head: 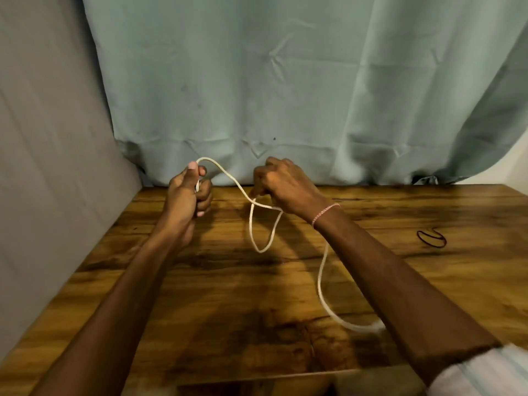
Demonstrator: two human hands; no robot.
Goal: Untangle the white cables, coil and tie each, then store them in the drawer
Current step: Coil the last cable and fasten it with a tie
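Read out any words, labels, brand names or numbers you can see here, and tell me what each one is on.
None: there is no text to read in this view.
The white cable, wooden table, curtain, dark elastic band, wrist thread and striped sleeve show no print, label or number.

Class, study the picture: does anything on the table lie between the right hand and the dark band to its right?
Nothing visible does. Only wooden table shows between the right hand, which grips the white cable, and the dark band.
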